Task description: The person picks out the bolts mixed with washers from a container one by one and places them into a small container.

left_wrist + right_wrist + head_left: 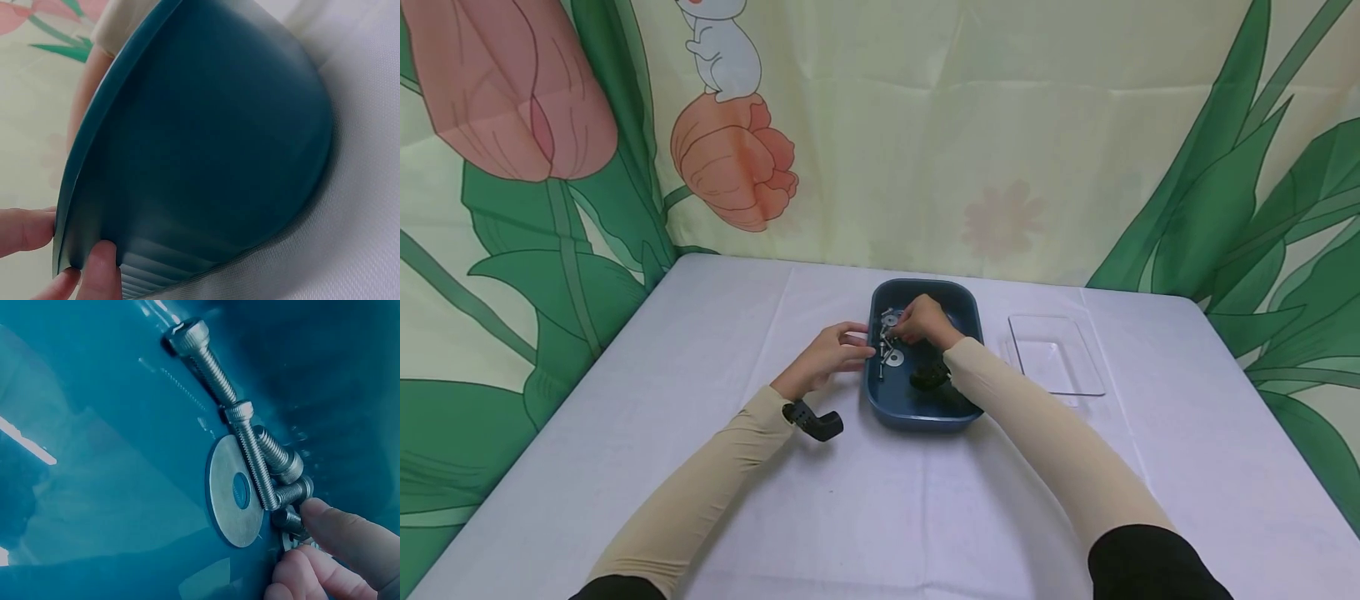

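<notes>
A deep blue plastic tray (917, 423) with rounded corners stands on the table. At its left side, my left hand (827, 354) holds the rim, its fingertips (100, 265) against the outer wall. My right hand (927, 321) reaches down inside, thumb and fingers pinching at a short socket-head bolt (287, 520) in a small pile. Longer bolts (253, 456) lie head to tail along the tray's left wall. A large flat washer (219, 500) leans by them; another washer (891, 319) lies farther back. The fingers partly hide the pinched bolt.
A clear shallow plastic box (1056, 354) sits right of the tray, near the right forearm. A white cloth covers the table (850, 517). Behind it hangs a printed curtain (910, 150) with flowers and leaves. Each wrist wears a black camera (816, 423).
</notes>
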Action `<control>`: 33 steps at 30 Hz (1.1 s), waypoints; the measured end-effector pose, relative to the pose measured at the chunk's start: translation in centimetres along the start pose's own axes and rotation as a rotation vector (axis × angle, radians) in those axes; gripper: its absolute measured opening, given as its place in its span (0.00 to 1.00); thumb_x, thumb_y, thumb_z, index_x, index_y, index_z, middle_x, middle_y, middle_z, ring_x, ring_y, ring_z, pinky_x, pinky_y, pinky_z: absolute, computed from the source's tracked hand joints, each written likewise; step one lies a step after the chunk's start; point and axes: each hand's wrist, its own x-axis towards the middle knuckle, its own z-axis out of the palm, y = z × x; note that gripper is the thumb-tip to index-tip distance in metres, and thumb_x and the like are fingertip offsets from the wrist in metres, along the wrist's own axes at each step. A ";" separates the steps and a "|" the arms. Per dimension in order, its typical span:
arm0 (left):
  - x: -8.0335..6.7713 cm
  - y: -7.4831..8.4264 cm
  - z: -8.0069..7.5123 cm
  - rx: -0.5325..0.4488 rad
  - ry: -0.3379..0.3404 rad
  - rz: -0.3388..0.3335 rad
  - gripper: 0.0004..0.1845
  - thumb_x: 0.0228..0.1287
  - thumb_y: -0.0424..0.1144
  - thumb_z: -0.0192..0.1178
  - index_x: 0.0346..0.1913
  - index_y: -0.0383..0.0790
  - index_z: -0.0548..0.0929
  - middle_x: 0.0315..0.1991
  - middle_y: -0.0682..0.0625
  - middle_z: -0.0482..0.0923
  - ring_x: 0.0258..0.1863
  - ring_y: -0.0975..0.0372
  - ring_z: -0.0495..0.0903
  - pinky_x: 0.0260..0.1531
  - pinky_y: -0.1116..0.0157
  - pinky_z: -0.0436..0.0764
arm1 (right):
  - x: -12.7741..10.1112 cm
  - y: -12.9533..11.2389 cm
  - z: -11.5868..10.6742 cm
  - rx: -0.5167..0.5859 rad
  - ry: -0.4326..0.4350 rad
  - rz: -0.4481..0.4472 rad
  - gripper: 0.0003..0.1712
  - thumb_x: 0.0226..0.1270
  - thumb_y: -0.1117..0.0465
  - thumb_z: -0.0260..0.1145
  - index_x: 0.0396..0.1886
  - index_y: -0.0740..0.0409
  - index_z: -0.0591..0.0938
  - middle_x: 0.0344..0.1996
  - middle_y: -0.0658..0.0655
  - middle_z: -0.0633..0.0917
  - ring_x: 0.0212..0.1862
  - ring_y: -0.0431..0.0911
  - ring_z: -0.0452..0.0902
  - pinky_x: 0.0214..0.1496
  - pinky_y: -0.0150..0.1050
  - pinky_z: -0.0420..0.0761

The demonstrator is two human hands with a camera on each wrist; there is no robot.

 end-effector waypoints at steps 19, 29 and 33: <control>0.2 0.0 0.1 -0.008 0.006 -0.005 0.28 0.60 0.30 0.62 0.63 0.40 0.68 0.57 0.39 0.70 0.50 0.55 0.77 0.52 0.59 0.81 | 0.6 0.2 0.3 -0.110 0.020 -0.129 0.05 0.56 0.66 0.69 0.33 0.62 0.88 0.35 0.61 0.87 0.33 0.49 0.84 0.45 0.40 0.85; 0.2 0.0 0.1 -0.001 0.012 -0.012 0.28 0.61 0.30 0.61 0.64 0.39 0.68 0.58 0.38 0.70 0.51 0.54 0.78 0.51 0.59 0.82 | 0.6 0.3 0.2 -0.138 0.029 -0.174 0.05 0.55 0.66 0.70 0.32 0.62 0.88 0.33 0.60 0.88 0.34 0.49 0.85 0.43 0.39 0.85; 0.3 0.0 0.1 -0.002 0.013 -0.015 0.28 0.60 0.29 0.61 0.64 0.39 0.68 0.58 0.38 0.70 0.52 0.53 0.78 0.50 0.60 0.82 | 0.7 0.5 0.1 -0.147 0.028 -0.197 0.04 0.55 0.66 0.71 0.30 0.62 0.88 0.31 0.59 0.88 0.32 0.47 0.85 0.42 0.38 0.86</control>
